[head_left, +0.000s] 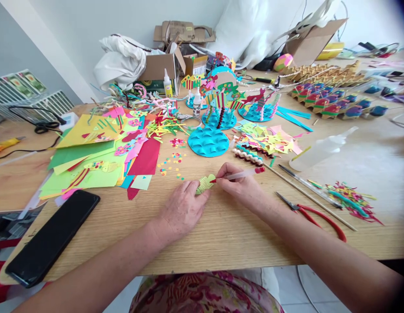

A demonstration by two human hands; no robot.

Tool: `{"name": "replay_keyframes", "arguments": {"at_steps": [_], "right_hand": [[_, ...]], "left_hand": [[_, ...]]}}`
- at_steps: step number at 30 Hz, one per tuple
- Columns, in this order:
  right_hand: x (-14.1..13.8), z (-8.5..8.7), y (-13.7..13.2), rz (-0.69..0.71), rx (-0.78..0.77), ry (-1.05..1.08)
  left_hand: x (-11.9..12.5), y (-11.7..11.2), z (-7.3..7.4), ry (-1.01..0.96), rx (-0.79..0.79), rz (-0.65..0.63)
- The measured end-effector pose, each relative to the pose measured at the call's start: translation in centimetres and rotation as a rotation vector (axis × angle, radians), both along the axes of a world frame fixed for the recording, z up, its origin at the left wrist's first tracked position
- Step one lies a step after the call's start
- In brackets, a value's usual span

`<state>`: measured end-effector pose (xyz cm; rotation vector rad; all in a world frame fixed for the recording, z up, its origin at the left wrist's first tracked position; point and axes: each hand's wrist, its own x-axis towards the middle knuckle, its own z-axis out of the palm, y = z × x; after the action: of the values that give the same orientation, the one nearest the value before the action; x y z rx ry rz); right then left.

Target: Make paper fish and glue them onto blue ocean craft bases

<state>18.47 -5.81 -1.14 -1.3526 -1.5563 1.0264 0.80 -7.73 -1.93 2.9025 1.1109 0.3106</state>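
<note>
My left hand (184, 208) rests on the wooden table (221, 234) with its fingers pressed on a small yellow-green paper fish (205, 183), holding it flat. My right hand (241, 186) pinches a slim pen-like tool (244, 174) with a red tip and a red end. The red tip touches the fish's right side. Small coloured paper dots (172, 164) lie scattered just beyond my hands.
A black phone (54, 237) lies at the near left. Red-handled scissors (314, 215), thin sticks (311, 198) and a clear glue bottle (322, 150) lie at the right. Coloured paper sheets (97, 156), blue wavy discs (208, 141), finished paper fish models and boxes fill the back.
</note>
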Motion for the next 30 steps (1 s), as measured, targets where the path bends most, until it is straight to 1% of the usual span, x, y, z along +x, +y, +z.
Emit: {"name": "replay_keyframes", "arguments": {"at_steps": [7,12,17,30], "right_hand": [[-0.6,-1.1,-0.5,-0.033,0.104,-0.054],[-0.6,-1.3,-0.7,-0.041,0.143,-0.109],[-0.6,-1.2,-0.5,-0.052,0.155,-0.151],[-0.7,-1.2,-0.6,-0.02,0.151,-0.169]], "left_hand": [[0.1,-0.1,-0.1,-0.001,0.0,0.014],[0.1,-0.1,0.0,0.004,-0.011,0.022],[0.1,0.0,0.1,0.007,-0.024,0.019],[0.1,-0.1,0.2,-0.013,-0.026,0.02]]}}
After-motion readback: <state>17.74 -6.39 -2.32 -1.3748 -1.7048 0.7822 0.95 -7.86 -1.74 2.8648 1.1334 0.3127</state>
